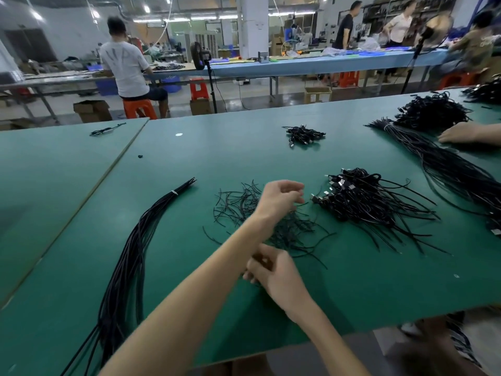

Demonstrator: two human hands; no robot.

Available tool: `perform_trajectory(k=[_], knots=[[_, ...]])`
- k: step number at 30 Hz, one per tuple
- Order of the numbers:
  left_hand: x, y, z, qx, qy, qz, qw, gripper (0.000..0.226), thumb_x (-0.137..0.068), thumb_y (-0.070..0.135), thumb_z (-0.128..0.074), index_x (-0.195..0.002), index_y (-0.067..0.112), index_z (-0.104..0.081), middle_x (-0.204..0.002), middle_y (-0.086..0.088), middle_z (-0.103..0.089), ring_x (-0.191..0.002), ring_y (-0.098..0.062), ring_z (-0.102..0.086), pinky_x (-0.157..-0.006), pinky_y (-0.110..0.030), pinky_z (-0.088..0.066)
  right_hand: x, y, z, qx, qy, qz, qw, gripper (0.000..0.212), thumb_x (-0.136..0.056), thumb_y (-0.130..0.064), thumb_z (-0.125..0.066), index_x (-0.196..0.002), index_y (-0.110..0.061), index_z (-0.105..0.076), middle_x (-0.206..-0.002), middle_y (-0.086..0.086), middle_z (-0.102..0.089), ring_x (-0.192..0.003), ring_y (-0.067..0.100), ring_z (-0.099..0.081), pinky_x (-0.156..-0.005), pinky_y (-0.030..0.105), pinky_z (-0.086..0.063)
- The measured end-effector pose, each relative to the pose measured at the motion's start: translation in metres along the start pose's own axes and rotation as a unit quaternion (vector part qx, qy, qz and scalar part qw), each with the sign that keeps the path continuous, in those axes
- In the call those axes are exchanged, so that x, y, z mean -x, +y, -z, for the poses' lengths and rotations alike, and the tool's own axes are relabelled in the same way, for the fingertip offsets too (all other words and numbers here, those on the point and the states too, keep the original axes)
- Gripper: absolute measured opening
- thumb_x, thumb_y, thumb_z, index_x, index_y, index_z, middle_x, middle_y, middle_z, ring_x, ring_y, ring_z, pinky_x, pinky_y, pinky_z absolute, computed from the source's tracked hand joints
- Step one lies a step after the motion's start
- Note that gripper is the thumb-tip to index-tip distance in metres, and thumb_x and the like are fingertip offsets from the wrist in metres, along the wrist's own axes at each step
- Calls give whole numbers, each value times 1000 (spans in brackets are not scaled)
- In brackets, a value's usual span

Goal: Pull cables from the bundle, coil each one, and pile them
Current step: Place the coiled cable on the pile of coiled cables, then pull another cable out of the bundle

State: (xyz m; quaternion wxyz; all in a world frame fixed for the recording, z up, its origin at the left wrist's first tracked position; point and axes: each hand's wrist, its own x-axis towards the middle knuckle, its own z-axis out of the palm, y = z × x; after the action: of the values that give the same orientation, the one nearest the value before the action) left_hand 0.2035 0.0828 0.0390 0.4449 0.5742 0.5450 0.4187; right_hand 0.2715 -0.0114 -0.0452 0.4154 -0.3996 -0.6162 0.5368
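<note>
A long bundle of black cables [135, 253], bound near its far end by a white tie, curves along the left of the green table [366, 280]. Loose short black wire ties [238, 204] lie scattered at the centre. To their right sits a pile of coiled cables [360, 202] with plugs and trailing ends. My left hand [282, 198] hovers above the ties, just left of that pile, with fingers loosely curled and nothing in them. Closer to me, my right hand [273, 270] has its fingers curled and pinches something thin and black at the near edge of the ties.
A small heap of coiled cables [305, 135] lies farther back. At the right, another person's hand [461, 132] rests beside a second long bundle [447, 169] and a big cable heap [431, 109]. A lone cable [107, 129] lies far left. Beyond the table are people, stools and boxes.
</note>
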Motion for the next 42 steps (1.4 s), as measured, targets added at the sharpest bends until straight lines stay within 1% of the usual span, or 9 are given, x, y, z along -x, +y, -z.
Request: perform_trajectory(k=[3, 8, 15, 20, 23, 28, 32, 38, 42], knots=[[13, -11, 63, -70, 90, -4, 993, 32, -95, -6, -57, -123, 3, -69, -105, -5, -73, -90, -14, -69, -74, -19, -53, 0, -3, -5, 13, 2, 14, 1000, 22, -100, -6, -61, -95, -21, -77, -85, 3, -75, -77, 17, -71, -70, 26, -56], [38, -54, 156, -274, 213, 23, 937, 32, -99, -3, -50, -124, 2, -69, -119, -12, -71, -113, -26, -65, -105, -35, -49, 2, -4, -9, 95, 16, 75, 992, 16, -100, -11, -64, -104, -21, -74, -89, -4, -74, -85, 13, -70, -74, 26, -57], [61, -129, 238, -426, 263, 89, 861, 42, -100, 6, -56, -142, 0, -55, -139, -22, -55, -130, -39, -49, -113, -44, -36, 10, -3, -33, 452, 18, 265, 852, 18, -98, -12, -66, -115, -16, -69, -105, -7, -61, -98, 9, -58, -96, 24, -46], [58, -147, 243, -416, 292, 116, 853, 41, -102, 16, -59, -142, 6, -56, -129, -25, -53, -126, -41, -43, -109, -45, -32, -3, -6, -46, 494, 28, 263, 828, 16, -96, -15, -68, -112, -18, -70, -103, -6, -61, -96, 14, -60, -96, 30, -46], [58, -150, 241, -424, 303, 100, 848, 39, -103, 11, -56, -141, 3, -55, -128, -26, -53, -125, -41, -43, -108, -46, -34, -26, -15, -65, 486, -15, 199, 851, 24, -107, -33, -50, -121, -20, -65, -112, -7, -59, -106, 13, -52, -100, 31, -37], [63, -152, 242, -394, 345, 50, 850, 32, -100, 5, -56, -131, -2, -62, -122, -29, -59, -117, -43, -51, -105, -45, -40, -69, -26, -127, 344, -53, 52, 936, 39, -111, -39, -36, -89, -14, -56, -86, 0, -57, -76, 21, -52, -70, 34, -38], [67, -153, 248, -294, 392, 26, 871, 24, -99, 5, -61, -120, -5, -67, -113, -23, -70, -105, -35, -65, -96, -35, -45, -98, -31, -172, 212, -52, -83, 972, 40, -108, -31, -35, -88, -4, -57, -91, 16, -72, -82, 37, -70, -82, 44, -56], [78, -153, 259, -80, 416, -2, 906, 24, -95, 7, -68, -119, 4, -70, -110, -8, -73, -100, -18, -68, -95, -29, -51, -117, -38, -209, 132, -85, -131, 979, 35, -106, -30, -38, -78, -11, -46, -85, 23, -76, -38, 20, -52, -51, 27, -45], [78, -155, 259, -43, 398, -22, 916, 24, -95, 5, -67, -119, 5, -70, -109, -4, -72, -100, -14, -69, -89, -22, -52, -128, -37, -217, 68, -76, -173, 980, 31, -106, -29, -45, -83, -10, -51, -66, 12, -64, -40, 16, -48, -44, 22, -41]])
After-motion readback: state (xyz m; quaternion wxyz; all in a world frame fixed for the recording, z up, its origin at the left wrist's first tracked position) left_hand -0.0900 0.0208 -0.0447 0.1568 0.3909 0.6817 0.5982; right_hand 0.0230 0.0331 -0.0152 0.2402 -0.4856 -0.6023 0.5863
